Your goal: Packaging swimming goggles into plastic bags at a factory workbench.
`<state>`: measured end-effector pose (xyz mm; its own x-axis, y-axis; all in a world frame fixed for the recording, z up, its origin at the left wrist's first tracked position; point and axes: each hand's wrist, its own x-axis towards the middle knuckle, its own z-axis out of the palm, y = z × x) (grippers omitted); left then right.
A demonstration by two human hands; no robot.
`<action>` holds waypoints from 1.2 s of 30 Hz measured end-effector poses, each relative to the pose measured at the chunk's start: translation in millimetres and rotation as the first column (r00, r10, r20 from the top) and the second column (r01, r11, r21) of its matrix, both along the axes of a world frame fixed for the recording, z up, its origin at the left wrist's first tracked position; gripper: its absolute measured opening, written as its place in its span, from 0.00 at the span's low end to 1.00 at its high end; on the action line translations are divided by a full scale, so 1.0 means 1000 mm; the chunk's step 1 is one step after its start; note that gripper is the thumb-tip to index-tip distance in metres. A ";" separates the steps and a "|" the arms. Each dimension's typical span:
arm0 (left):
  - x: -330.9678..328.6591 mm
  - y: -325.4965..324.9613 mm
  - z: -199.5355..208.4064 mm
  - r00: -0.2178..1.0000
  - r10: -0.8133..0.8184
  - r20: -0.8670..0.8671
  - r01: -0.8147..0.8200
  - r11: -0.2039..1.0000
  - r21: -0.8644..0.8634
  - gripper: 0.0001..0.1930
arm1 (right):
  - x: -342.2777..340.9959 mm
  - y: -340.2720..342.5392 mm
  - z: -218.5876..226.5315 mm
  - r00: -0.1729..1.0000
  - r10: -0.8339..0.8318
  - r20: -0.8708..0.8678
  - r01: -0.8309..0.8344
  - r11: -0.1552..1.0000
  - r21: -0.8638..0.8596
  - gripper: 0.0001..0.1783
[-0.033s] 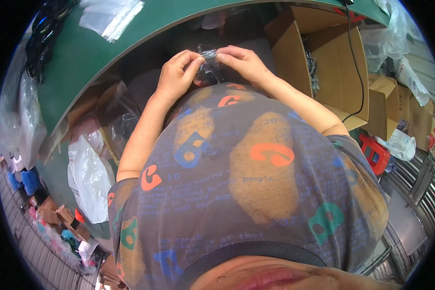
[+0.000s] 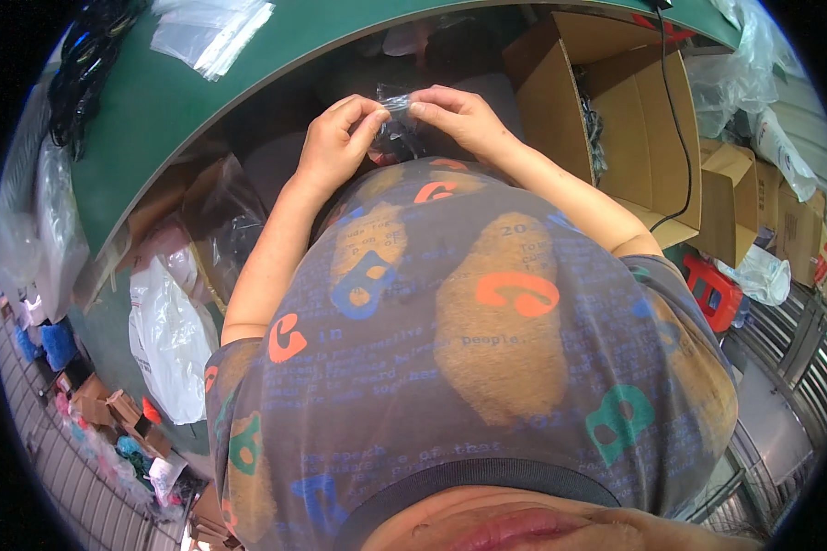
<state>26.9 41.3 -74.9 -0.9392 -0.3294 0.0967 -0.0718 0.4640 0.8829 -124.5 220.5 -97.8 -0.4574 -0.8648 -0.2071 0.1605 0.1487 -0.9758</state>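
Between my two hands a small clear plastic bag [image 2: 395, 103] is stretched near the top middle, just in front of my body. My left hand [image 2: 336, 138] pinches its left side between thumb and fingers. On the other side, my right hand [image 2: 464, 118] grips the bag the same way, thumb against the bent index finger. The bag's top edge looks gathered or folded between the fingertips. Something dark seems to lie in or behind its lower part, too small and shadowed to make out.
A green table [image 2: 129, 184] curves round the front, bearing a stack of clear bags [image 2: 213, 32]. An open cardboard box [image 2: 652, 138] with small packed items stands at the right, a black cable [image 2: 675, 110] hanging over it. A white plastic bag [image 2: 170, 340] hangs at left.
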 end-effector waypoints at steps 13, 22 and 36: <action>0.000 -0.010 0.003 0.996 -0.092 0.002 0.092 0.994 -0.064 0.10 | 0.000 -0.006 0.001 0.998 0.066 -0.019 -0.066 0.998 -0.010 0.12; 0.008 -0.011 -0.018 0.997 -0.024 -0.073 0.051 0.911 0.409 0.20 | -0.004 -0.003 -0.001 0.998 0.045 0.047 -0.038 0.988 -0.149 0.09; 0.015 -0.015 -0.018 0.998 -0.027 0.048 0.008 0.936 0.353 0.17 | 0.002 -0.016 0.006 0.988 0.070 0.135 -0.053 0.991 -0.126 0.09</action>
